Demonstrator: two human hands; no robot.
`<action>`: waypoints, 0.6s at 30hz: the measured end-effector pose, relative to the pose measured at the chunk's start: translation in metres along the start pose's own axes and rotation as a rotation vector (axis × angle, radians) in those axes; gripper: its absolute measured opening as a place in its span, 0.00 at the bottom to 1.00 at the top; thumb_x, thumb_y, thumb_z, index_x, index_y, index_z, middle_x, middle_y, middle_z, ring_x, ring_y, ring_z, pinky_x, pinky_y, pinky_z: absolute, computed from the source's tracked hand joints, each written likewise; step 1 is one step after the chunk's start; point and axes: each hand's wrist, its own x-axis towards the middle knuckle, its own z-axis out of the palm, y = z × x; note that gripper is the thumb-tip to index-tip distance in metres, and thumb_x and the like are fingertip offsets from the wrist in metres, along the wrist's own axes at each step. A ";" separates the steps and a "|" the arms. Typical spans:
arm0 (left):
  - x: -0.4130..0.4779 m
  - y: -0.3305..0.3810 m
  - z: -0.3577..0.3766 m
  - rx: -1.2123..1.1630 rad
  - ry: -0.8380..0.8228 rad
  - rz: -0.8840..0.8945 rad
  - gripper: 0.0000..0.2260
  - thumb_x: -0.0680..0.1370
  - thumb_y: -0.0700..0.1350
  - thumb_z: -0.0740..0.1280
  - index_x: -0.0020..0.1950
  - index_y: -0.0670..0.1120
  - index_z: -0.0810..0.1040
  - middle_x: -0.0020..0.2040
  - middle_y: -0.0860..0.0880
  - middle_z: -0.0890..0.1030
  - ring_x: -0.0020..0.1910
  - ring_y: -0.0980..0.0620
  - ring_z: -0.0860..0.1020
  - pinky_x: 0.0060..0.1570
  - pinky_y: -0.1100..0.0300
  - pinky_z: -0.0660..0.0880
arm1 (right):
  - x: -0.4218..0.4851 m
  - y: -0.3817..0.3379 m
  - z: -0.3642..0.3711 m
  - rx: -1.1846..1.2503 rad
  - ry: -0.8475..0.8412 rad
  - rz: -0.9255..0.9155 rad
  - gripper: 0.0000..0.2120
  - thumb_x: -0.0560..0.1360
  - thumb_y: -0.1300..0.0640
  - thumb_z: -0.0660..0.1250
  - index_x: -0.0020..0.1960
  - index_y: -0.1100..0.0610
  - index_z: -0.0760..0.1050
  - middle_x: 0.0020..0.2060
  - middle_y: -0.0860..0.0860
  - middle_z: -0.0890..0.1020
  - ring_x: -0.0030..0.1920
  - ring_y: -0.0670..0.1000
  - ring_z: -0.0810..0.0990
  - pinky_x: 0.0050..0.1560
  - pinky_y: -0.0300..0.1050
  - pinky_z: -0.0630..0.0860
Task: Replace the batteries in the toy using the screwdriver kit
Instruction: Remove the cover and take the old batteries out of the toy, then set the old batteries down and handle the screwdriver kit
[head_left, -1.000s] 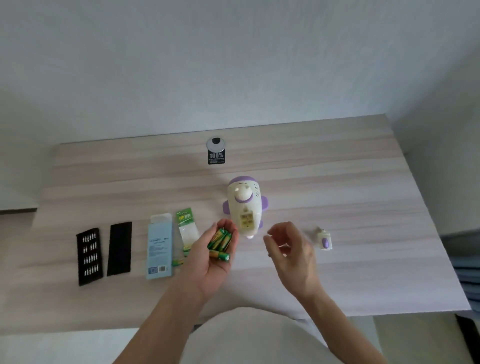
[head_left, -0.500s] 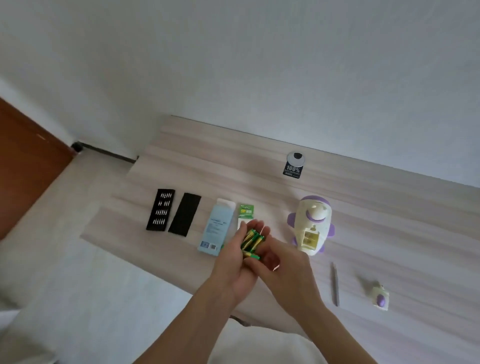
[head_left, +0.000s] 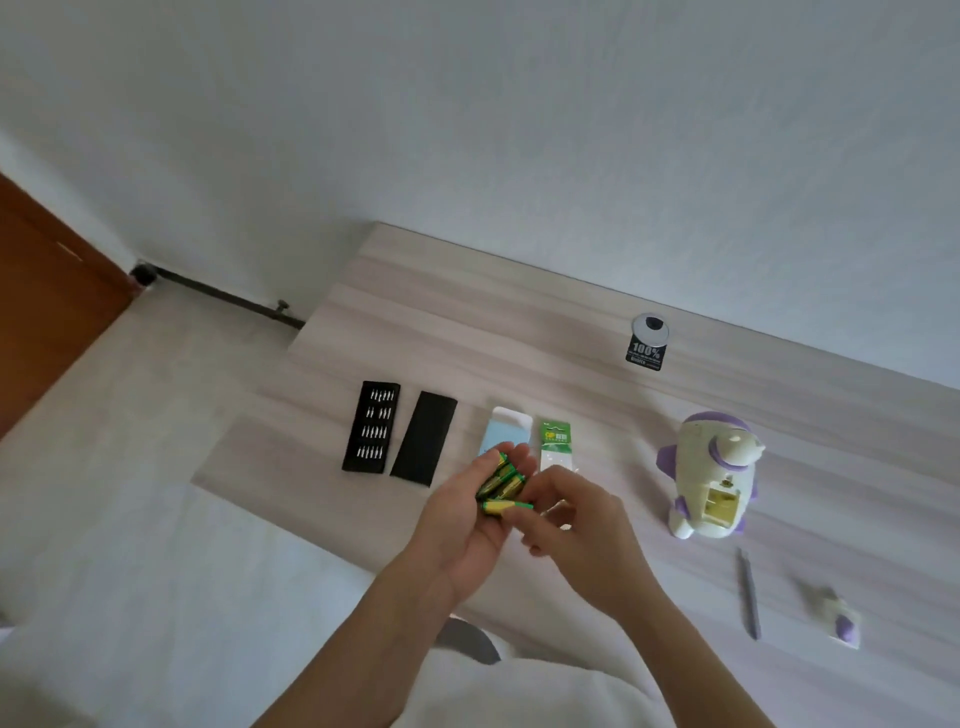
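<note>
A cream and purple rocket-shaped toy (head_left: 711, 475) lies on a pale wooden table (head_left: 519, 353), its open battery compartment facing up and showing yellow inside. Several green and gold batteries (head_left: 501, 480) rest in the upturned left hand (head_left: 467, 535); the right hand (head_left: 576, 535) pinches the lowest one. The screwdriver kit's black bit tray (head_left: 371, 427) and black lid (head_left: 423, 439) lie side by side, left of the hands. A slim grey screwdriver (head_left: 748, 595) lies near the toy's base.

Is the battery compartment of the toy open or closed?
Open. The toy shows a bare yellowish cavity, and what looks like its small cover lies apart on the table.
</note>
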 end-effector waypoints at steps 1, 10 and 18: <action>0.002 0.012 -0.008 0.022 0.004 -0.005 0.14 0.83 0.44 0.61 0.64 0.37 0.77 0.53 0.41 0.82 0.52 0.46 0.82 0.54 0.52 0.81 | 0.005 -0.008 0.011 0.076 -0.001 0.047 0.07 0.71 0.56 0.77 0.44 0.52 0.80 0.35 0.48 0.83 0.33 0.53 0.84 0.38 0.51 0.83; 0.030 0.109 -0.067 0.154 0.027 -0.083 0.15 0.83 0.43 0.62 0.66 0.37 0.76 0.59 0.39 0.83 0.54 0.44 0.82 0.53 0.47 0.81 | 0.047 -0.062 0.121 0.455 0.172 0.332 0.05 0.71 0.67 0.74 0.45 0.62 0.80 0.36 0.56 0.81 0.34 0.53 0.84 0.38 0.47 0.83; 0.043 0.131 -0.071 0.213 -0.061 -0.129 0.10 0.83 0.40 0.61 0.57 0.37 0.79 0.50 0.41 0.84 0.46 0.47 0.85 0.44 0.47 0.83 | 0.059 -0.075 0.149 0.611 0.368 0.415 0.05 0.73 0.67 0.72 0.49 0.65 0.81 0.41 0.61 0.84 0.41 0.57 0.87 0.44 0.48 0.84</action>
